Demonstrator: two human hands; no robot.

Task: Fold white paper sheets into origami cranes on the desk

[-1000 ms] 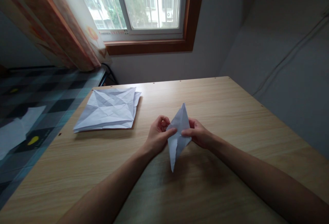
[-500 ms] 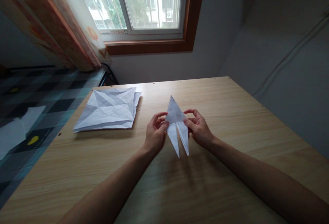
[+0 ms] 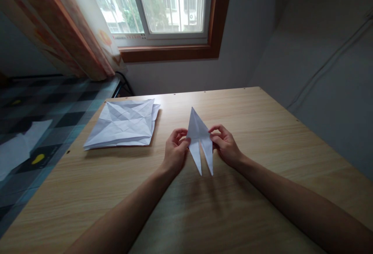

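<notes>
A folded white origami paper (image 3: 198,129) is held up between my two hands over the wooden table (image 3: 140,215). Its single point faces away from me, and two narrow legs split apart toward me. My left hand (image 3: 176,147) pinches the left edge at mid-length between thumb and fingers. On the opposite edge, my right hand (image 3: 225,144) has a matching pinch, with its thumb on the near side. The fingertips behind the paper are partly hidden.
Creased white paper sheets (image 3: 125,124) lie stacked at the table's far left. Beyond that edge, a checked cloth (image 3: 67,94) bears another white paper (image 3: 20,149). A window (image 3: 171,5) and a curtain (image 3: 72,25) are at the back; a cable (image 3: 329,61) runs along the right wall.
The origami paper has shifted and tilted slightly, its far point moving a little left and its legs drawing up a bit. Both hands keep their pinch nearly in place.
</notes>
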